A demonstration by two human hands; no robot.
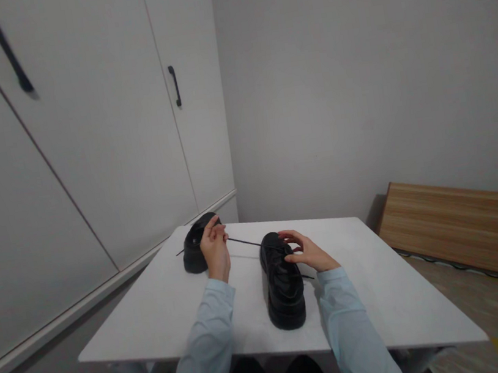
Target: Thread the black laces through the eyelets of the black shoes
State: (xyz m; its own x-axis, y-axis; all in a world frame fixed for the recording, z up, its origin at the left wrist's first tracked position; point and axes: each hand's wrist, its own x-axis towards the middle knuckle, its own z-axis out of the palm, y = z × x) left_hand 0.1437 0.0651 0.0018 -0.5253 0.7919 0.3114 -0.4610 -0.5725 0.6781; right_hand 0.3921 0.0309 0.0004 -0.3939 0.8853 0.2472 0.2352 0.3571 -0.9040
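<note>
A black lace-up shoe (285, 295) stands on the white table in front of me, its toe pointing away. My right hand (305, 251) is at the right side of its lacing, fingers curved and apart, touching the shoe near the laces. From the shoe a black shoelace (244, 241) runs taut to the left, up to my left hand (216, 250), whose fingers are pinched on it. Another lace end (307, 276) sticks out to the right of the shoe. Behind my left hand sits a second black shoe (193, 256), partly hidden by that hand.
The white table (366, 293) reaches toward the grey wall (332, 88). White cabinets (96, 121) with dark handles stand along the left. At the right, a wood-grain board (463, 230) leans low near the floor.
</note>
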